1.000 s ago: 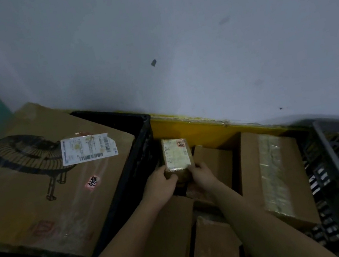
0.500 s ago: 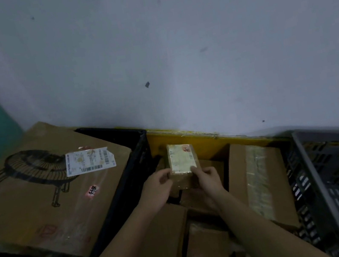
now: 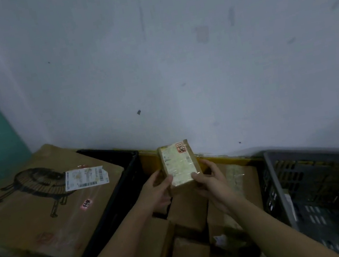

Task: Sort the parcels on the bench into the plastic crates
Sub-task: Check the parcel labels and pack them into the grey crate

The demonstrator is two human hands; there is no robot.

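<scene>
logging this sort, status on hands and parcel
Left hand and right hand both grip the small parcel, label up. Held above the boxes. Grey crate at right, nothing blocking.

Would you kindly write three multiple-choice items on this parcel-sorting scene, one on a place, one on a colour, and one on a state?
1. Where is the large box with the fan drawing?
A. on the black crate at the left
B. inside the grey crate
C. in the person's hands

2. What colour is the crate at the right?
A. yellow
B. grey
C. red

3. How is the small parcel held?
A. by the left hand alone
B. by both hands
C. by neither hand

Answers:
1 A: the large box lies across the black crate.
2 B: the grey crate has slotted walls.
3 B: the left hand and right hand grip the small parcel.
</scene>
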